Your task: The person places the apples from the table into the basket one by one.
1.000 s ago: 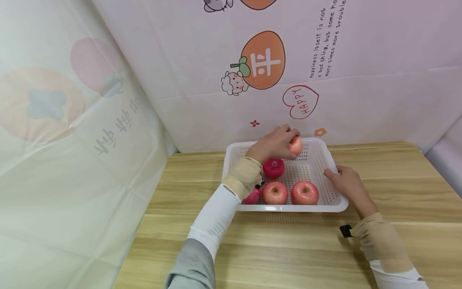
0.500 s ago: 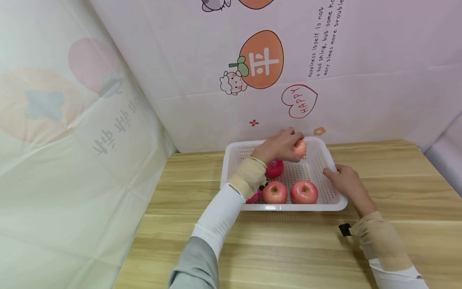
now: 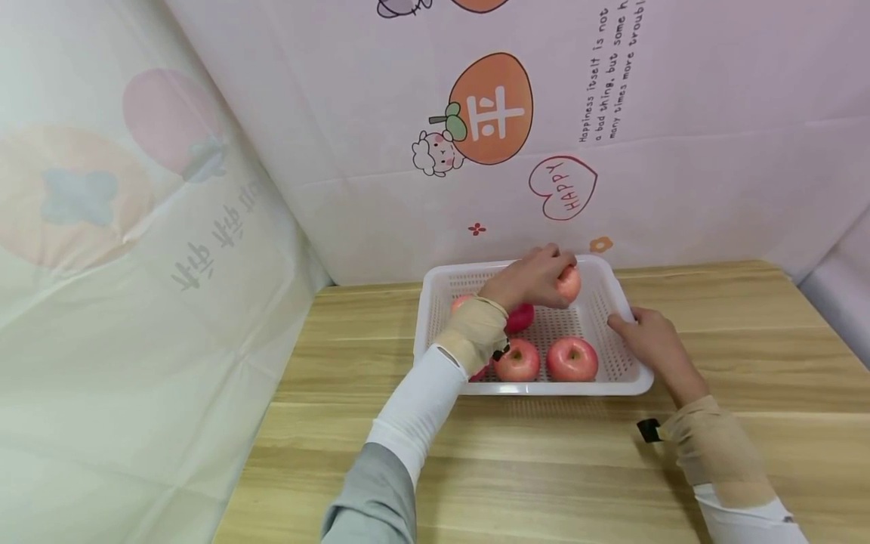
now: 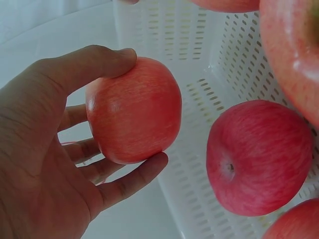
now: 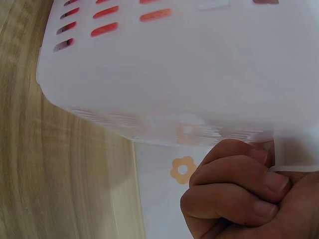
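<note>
My left hand (image 3: pixel 530 279) grips a pink-red apple (image 3: pixel 569 285) above the back right of a white plastic basket (image 3: pixel 544 389). In the left wrist view, thumb and fingers curve around that apple (image 4: pixel 137 112), over the slotted basket. A deep red apple (image 3: pixel 520 318) lies in the basket below the hand, with two pink apples (image 3: pixel 572 360) along the front wall. My left forearm partly hides more apples at the left. My right hand (image 3: pixel 655 346) holds the basket's right rim, thumb inside; the right wrist view shows its curled fingers (image 5: pixel 234 184) against the basket.
Under the basket is a wood-grain table (image 3: pixel 544 468). Behind it rises a white printed cloth (image 3: pixel 381 219), close to the basket's back rim. A pale cloth (image 3: pixel 136 363) hangs along the left side.
The left hand has moved slightly right and toward the front with its apple, uncovering part of an apple at the left. The right hand stays on the rim; the view has shifted slightly.
</note>
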Available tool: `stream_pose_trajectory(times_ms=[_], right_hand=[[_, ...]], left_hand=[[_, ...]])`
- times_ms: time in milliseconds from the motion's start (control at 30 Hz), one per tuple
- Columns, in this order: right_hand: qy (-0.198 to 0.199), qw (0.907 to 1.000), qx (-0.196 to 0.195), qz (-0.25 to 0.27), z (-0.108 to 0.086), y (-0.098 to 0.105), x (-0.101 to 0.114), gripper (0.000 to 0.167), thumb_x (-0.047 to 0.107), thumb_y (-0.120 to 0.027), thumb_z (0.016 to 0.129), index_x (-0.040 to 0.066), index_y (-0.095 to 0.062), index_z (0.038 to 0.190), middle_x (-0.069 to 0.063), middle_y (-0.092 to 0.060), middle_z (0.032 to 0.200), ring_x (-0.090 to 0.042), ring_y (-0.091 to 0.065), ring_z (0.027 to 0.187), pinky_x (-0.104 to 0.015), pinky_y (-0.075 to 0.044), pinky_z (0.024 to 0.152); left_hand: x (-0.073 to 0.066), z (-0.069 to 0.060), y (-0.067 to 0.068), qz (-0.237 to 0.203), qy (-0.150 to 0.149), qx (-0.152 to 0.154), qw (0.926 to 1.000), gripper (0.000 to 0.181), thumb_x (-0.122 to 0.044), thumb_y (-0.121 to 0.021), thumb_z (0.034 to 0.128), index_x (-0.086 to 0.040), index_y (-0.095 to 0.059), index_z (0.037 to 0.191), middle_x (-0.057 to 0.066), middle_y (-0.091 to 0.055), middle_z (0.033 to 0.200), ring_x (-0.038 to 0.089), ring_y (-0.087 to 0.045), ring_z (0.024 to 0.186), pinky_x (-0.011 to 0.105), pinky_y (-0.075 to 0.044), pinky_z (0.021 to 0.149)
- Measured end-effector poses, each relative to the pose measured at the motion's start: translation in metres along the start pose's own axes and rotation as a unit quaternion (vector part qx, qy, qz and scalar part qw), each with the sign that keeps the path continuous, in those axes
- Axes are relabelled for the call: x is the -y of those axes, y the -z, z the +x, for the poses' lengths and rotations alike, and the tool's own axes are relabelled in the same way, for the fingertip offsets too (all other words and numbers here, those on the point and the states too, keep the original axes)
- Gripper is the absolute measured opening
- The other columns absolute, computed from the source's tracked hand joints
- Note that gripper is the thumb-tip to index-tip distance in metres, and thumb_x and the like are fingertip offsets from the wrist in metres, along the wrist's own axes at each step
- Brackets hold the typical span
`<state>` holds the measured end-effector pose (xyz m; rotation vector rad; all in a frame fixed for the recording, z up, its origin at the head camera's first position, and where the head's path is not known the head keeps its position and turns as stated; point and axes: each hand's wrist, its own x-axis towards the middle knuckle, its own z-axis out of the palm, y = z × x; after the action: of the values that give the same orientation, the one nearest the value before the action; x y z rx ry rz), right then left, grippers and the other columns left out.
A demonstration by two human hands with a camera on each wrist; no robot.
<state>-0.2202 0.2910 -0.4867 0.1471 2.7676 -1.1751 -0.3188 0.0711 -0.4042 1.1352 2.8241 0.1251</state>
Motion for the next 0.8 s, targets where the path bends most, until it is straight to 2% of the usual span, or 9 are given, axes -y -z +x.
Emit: stream_pose_trajectory(times_ms=[200,333,467,633,800], right_hand=[[0.006,0.9999,-0.008,-0.003,0.001,0.001,-0.001,0.071,0.04,-0.044,0.109,-0.022,-0.044,0.146,-0.046,-0.056,0.135,-0.045,-0.068,0.106,-0.051,-0.059,0.083],[0.003,1.0,-0.003,0.002,0.001,0.0,-0.002,0.071,0.04,-0.044,0.11,-0.021,-0.044,0.146,-0.045,-0.058,0.133,-0.043,-0.069,0.103,-0.046,-0.06,0.079],[-0.002,1.0,0.002,0.002,0.001,0.0,0.0,0.072,0.041,-0.044,0.109,-0.021,-0.043,0.147,-0.046,-0.056,0.135,-0.044,-0.069,0.105,-0.047,-0.06,0.081],[-0.003,1.0,0.0,-0.002,-0.001,0.0,0.001,0.073,0.04,-0.043,0.11,-0.023,-0.042,0.147,-0.047,-0.054,0.136,-0.046,-0.067,0.108,-0.051,-0.059,0.085],[-0.005,1.0,0.003,-0.003,-0.001,0.001,0.002,0.072,0.04,-0.043,0.11,-0.022,-0.042,0.147,-0.046,-0.055,0.135,-0.046,-0.067,0.108,-0.05,-0.059,0.084]], left_hand=[[-0.001,0.003,-0.002,-0.003,0.01,0.01,0.9999,0.068,-0.04,-0.075,0.0894,-0.027,-0.052,0.152,0.001,-0.05,0.144,0.017,-0.051,0.126,0.028,-0.049,0.1],[0.0,0.004,-0.005,-0.006,0.015,0.019,0.9997,0.07,-0.04,-0.075,0.09,-0.027,-0.05,0.155,0.0,-0.049,0.147,0.016,-0.049,0.129,0.027,-0.048,0.103],[0.001,0.005,-0.009,-0.004,0.013,0.02,0.9997,0.071,-0.04,-0.075,0.0908,-0.026,-0.049,0.155,0.0,-0.049,0.149,0.016,-0.049,0.13,0.027,-0.047,0.105],[0.004,0.008,-0.016,-0.016,0.014,0.016,0.9996,0.068,-0.037,-0.075,0.0891,-0.026,-0.052,0.152,0.001,-0.05,0.145,0.014,-0.049,0.125,0.027,-0.048,0.101],[0.006,0.011,-0.022,-0.024,0.019,0.018,0.9994,0.066,-0.037,-0.077,0.0874,-0.026,-0.054,0.148,0.0,-0.051,0.14,0.013,-0.048,0.12,0.027,-0.048,0.097]])
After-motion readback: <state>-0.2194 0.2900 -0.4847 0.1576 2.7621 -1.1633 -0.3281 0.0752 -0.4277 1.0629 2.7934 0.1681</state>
